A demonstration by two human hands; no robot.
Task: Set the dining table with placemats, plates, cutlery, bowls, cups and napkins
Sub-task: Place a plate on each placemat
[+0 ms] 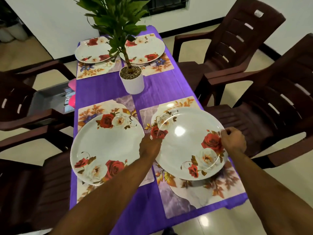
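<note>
Both hands hold a white rose-patterned plate [184, 141] over the near right floral placemat [208, 194]. My left hand [149, 146] grips its left rim, fingers hidden under the plate. My right hand [232, 140] pinches its right rim. The plate is tilted, its near edge raised off the mat. Another rose plate [106, 146] lies flat on the near left placemat [94, 111]. Two more plates [92, 50] [144, 48] rest on the far placemats [94, 70] [160, 65].
A white pot [133, 80] with a tall green plant stands mid-table on the purple tablecloth [100, 87]. Dark brown plastic chairs [264, 102] [25, 116] flank both long sides. The near table edge sits just past the near mats.
</note>
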